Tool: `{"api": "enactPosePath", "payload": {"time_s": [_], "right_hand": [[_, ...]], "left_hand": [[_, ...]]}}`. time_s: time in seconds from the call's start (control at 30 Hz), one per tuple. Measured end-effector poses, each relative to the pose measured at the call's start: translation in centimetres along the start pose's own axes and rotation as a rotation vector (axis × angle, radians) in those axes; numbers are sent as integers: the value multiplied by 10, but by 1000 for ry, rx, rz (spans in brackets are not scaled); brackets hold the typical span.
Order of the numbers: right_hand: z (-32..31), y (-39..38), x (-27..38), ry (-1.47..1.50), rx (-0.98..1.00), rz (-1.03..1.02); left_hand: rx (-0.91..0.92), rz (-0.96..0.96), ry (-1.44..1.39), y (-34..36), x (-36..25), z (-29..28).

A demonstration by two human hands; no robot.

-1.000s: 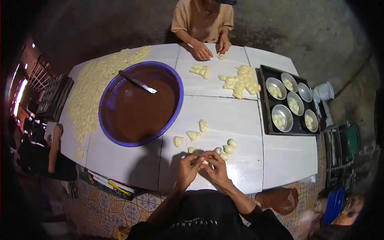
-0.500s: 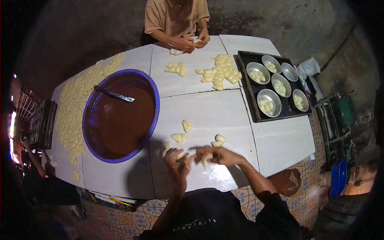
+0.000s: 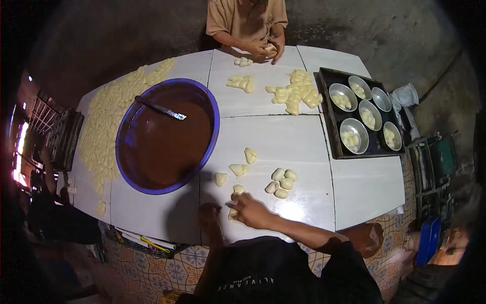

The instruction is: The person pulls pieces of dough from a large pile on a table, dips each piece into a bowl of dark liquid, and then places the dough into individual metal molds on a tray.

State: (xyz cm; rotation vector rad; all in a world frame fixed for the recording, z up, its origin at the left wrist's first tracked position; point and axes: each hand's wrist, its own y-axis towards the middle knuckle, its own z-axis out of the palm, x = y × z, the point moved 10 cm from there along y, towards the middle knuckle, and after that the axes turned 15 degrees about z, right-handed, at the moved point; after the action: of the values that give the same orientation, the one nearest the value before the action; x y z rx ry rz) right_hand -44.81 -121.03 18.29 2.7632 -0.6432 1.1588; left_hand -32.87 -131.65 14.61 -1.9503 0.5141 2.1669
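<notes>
My right hand [image 3: 253,212] reaches left across the white table, its fingers bent over a pale dough piece [image 3: 233,214] and gripping it. Another dough piece [image 3: 238,189] shows just past its fingertips. My left hand [image 3: 209,213] is close by on the left, low over the table; shadow hides how its fingers lie. Beyond the hands are three loose dough pieces: one small [image 3: 220,179], one wider [image 3: 239,169] and one farthest off [image 3: 250,155]. Right of them sits a cluster of several smooth dough balls [image 3: 281,183].
A blue basin [image 3: 214,147] of brown filling with a spatula [image 3: 162,109] stands at left, beside a spread of dough pieces [image 3: 104,121]. A black tray [image 3: 331,137] holds several round tins at right. Across the table, a person [image 3: 248,25] shapes dough near more dough [image 3: 298,93].
My right hand has left the dough balls, now a larger cluster, and moved left to the dough pieces. My left hand has drawn back. The view has shifted slightly.
</notes>
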Motion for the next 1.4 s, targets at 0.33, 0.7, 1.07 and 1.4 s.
{"api": "enactPosePath", "payload": {"time_s": [0.33, 0.7, 1.07, 1.4], "right_hand": [[-89, -24, 4, 602, -182, 108], [-126, -30, 13, 494, -493, 29], [-48, 19, -15, 1347, 108, 25], [-36, 25, -49, 1509, -81, 80]], "left_hand": [[372, -47, -339, -4, -41, 87], [402, -10, -120, -24, -52, 108], [770, -346, -1029, 71, -105, 144], [743, 35, 888, 202, 7, 85]]}}
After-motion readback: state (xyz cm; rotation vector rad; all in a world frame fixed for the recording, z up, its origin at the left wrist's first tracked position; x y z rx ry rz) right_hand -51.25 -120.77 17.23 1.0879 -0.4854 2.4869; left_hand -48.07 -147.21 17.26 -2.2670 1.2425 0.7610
